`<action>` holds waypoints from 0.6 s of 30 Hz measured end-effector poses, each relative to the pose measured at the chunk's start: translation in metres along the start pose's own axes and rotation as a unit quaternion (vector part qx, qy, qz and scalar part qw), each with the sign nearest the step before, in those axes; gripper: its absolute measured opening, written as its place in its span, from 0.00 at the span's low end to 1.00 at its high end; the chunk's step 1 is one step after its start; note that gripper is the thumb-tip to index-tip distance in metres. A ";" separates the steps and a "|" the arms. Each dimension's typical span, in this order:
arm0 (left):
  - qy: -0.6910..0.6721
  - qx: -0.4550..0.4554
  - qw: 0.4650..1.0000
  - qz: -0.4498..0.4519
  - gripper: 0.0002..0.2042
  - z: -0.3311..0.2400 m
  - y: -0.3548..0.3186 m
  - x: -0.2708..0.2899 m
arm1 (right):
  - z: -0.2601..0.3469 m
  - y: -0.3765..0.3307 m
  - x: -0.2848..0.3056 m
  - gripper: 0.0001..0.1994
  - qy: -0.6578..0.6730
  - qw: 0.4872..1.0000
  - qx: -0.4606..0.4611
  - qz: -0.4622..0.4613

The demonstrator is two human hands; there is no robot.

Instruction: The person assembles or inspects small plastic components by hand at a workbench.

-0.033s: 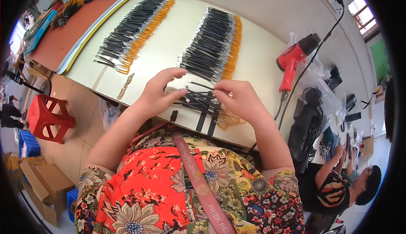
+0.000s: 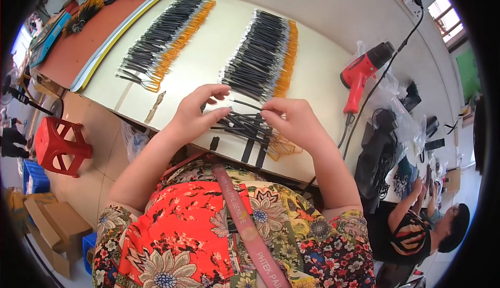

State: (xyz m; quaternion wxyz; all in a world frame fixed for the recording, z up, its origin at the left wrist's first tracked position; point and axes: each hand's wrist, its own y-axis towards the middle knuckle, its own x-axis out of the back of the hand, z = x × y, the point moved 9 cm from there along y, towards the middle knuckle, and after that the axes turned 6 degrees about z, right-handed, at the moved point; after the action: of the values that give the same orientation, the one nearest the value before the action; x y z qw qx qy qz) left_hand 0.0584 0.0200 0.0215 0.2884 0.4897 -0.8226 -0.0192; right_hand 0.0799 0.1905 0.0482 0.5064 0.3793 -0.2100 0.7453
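My right hand (image 2: 294, 121) pinches one end of a short black wire lead (image 2: 246, 103) between thumb and fingers. The lead's white-tipped other end points toward my left hand (image 2: 194, 113), which holds nothing, its thumb and fingers apart. Beneath both hands lies a loose, crossed pile of similar black leads (image 2: 245, 125) with orange wire loops (image 2: 284, 148) at their right end. Two black strips (image 2: 249, 147) run under that pile to the table's front edge. Just beyond my hands, a neat row of black leads with orange ends (image 2: 256, 53) stretches away.
A second row of leads (image 2: 161, 40) lies farther left. A red heat gun (image 2: 359, 77) with its cord rests at the right. A reddish-brown mat (image 2: 107, 33) covers the table's left part. A red stool (image 2: 61, 145) stands left; another person (image 2: 416, 230) works at right.
My left fingers have shifted very slightly around the lead's free end. Otherwise the scene looks the same.
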 end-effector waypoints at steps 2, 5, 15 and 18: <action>-0.257 0.080 0.963 0.000 0.14 0.028 0.003 -0.006 | 0.002 0.008 -0.002 0.07 0.061 0.998 -0.009 0.021; -0.349 0.089 0.933 -0.021 0.10 0.031 0.010 -0.004 | -0.007 0.020 -0.022 0.08 0.261 0.955 -0.090 0.107; -0.450 0.074 0.880 -0.131 0.07 0.024 0.025 0.031 | -0.007 0.036 -0.052 0.13 0.405 0.888 -0.066 0.206; -0.452 0.066 0.878 -0.143 0.08 0.026 0.027 0.042 | -0.003 0.031 -0.056 0.14 0.452 0.859 -0.085 0.225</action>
State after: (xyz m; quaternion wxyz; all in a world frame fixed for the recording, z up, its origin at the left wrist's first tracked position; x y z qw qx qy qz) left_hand 0.0093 -0.0072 0.0279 -0.1539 0.5579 -0.7838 -0.2253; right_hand 0.0619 0.1470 0.0043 0.3947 -0.1010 -0.1002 0.9077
